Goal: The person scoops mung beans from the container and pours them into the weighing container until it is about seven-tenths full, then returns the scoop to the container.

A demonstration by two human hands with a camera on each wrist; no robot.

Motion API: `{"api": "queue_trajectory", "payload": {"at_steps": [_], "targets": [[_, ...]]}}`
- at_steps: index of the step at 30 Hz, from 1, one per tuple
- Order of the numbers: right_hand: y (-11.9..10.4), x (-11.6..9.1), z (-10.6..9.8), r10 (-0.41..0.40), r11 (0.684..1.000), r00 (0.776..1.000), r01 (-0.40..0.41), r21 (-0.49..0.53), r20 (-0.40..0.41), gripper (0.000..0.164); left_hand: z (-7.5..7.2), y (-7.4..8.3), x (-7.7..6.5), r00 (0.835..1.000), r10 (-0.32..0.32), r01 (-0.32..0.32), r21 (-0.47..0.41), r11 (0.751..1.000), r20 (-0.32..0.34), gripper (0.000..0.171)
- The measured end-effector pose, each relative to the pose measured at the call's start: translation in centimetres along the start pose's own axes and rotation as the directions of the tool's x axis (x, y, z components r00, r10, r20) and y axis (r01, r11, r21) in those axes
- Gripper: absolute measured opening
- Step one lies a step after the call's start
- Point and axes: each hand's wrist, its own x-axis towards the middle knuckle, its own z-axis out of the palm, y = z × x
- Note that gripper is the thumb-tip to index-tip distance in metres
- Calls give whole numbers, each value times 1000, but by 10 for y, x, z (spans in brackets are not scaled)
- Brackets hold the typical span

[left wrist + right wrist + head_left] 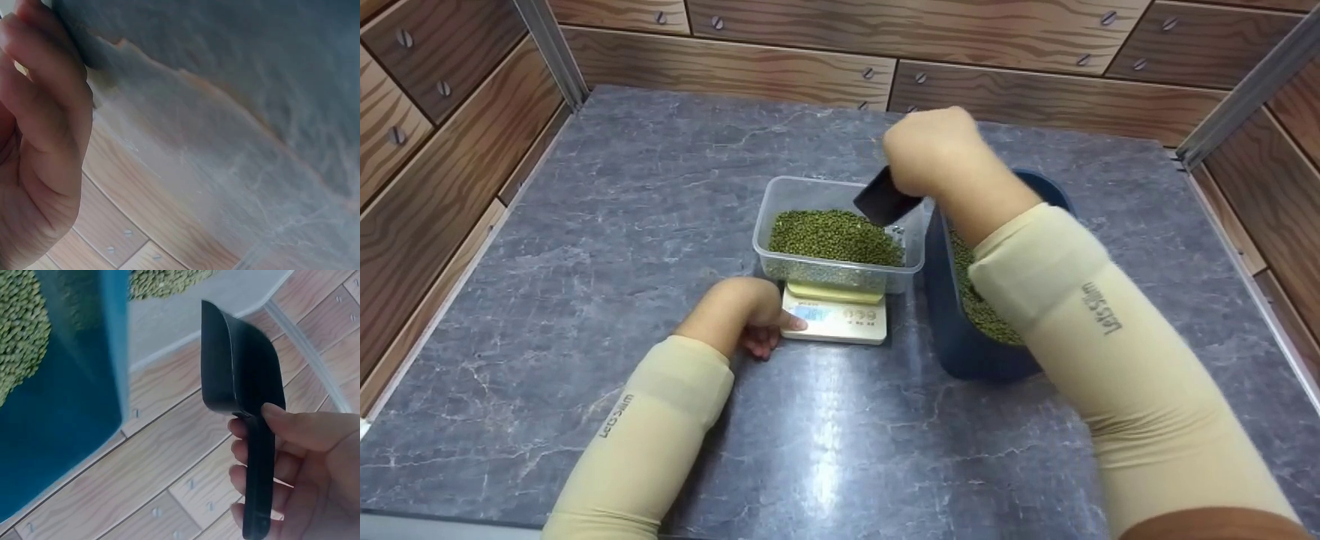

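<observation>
My right hand [937,150] grips the handle of a black scoop [885,199], tilted over a clear plastic container [840,268]. Green mung beans [832,236] lie in that container, which stands on a white kitchen scale [840,322]. In the right wrist view, the fingers and thumb wrap round the handle of the scoop [242,360], and its bowl looks bare. My left hand [746,311] is at the scale's left front corner, its thumb touching the top by the lit display. Loosely bent fingers of the left hand [45,129] show in the left wrist view, holding nothing visible there.
Right of the scale stands a deep blue bin [960,330] with more mung beans, partly hidden under my right forearm. A grey marbled tabletop [622,225] lies beneath everything. Wood-patterned panels [780,60] enclose the back and sides.
</observation>
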Motion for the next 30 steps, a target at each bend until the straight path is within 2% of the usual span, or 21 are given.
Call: {"api": "queue_trajectory", "payload": {"at_steps": [5, 12, 17, 23, 30], "targets": [[29, -12, 0, -15, 998, 998, 11, 59, 65, 10, 0, 2, 0, 1000, -10, 10, 19, 1000, 0, 48], [72, -30, 4, 13, 987, 994, -31, 158, 112, 11, 1, -1, 2, 1000, -13, 13, -25, 1000, -18, 45], [93, -39, 14, 22, 988, 991, -41, 150, 131, 10, 1, -1, 3, 1000, -3, 3, -31, 1000, -19, 45], [94, -43, 37, -11, 995, 980, -9, 99, 198, 10, 2, -1, 2, 1000, 2, -3, -32, 999, -26, 44], [75, -50, 61, -29, 999, 957, 21, 31, 290, 10, 1, -1, 1, 1000, 10, -10, 3, 1000, -30, 46]]}}
